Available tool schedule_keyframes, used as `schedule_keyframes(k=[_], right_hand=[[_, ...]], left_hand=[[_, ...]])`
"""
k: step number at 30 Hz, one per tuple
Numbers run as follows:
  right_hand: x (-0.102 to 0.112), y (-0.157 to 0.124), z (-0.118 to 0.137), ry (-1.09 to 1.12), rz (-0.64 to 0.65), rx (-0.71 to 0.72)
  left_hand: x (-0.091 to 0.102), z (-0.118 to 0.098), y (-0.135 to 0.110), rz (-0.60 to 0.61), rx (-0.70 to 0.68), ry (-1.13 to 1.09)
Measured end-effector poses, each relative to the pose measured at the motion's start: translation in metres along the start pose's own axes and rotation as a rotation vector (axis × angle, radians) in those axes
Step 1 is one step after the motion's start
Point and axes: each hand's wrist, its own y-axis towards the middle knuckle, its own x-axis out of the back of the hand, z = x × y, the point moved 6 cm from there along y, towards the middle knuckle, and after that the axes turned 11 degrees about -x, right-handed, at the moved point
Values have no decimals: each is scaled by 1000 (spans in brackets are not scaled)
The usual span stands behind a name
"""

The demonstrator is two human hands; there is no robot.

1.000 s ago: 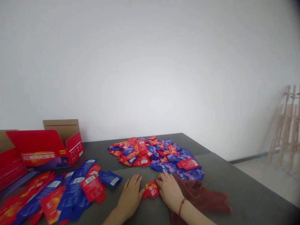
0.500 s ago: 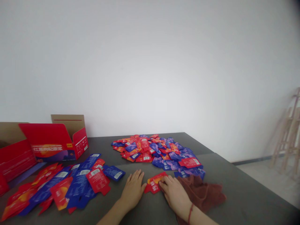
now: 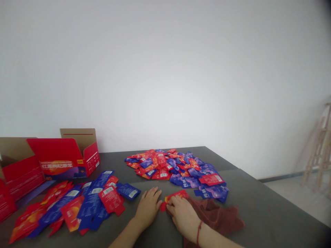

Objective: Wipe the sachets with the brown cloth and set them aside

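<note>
My left hand [image 3: 148, 208] lies palm down on the dark table, its fingers stretched out and slightly apart, just left of a flat red packet [image 3: 183, 193]. Over that packet, my right hand [image 3: 183, 214] presses down with curled fingers and covers much of its printed front. A brown cloth [image 3: 219, 215] is bunched under the right hand and trails out to the right. The exact grip on the cloth is partly hidden beneath the palm. Left of my left hand lies a loose group of red and blue packets [image 3: 89, 205], with a blue packet [image 3: 128, 191] closest to it.
A large mixed pile of red and purple-blue packets [image 3: 165, 163] spreads across the back of the table [image 3: 248, 203]. Open red cartons [image 3: 60, 163] stand at the left. A white wall rises behind, and a wooden easel-like stand [image 3: 319, 148] is at the far right.
My right hand has slid left across the red packet, covering more of its print, and the brown cloth has shifted left with it. My left hand stays in place. The view has shifted slightly.
</note>
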Motion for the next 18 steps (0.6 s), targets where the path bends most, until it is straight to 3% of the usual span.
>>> schedule_keyframes(k=[4,11,15,18], right_hand=[[8,2,-23,-35,29,-145],[10,25,-37,-80,-57,-261],[1,20,-37,-68,-58,-267],[-3,19,-23,8,-47,-209]], left_hand=[[0,-1,0,-6,8,-20],[3,-3,-1,-5,15,-34],[1,-2,0,-16,14,-45],[-1,0,1,-30,10,-44]])
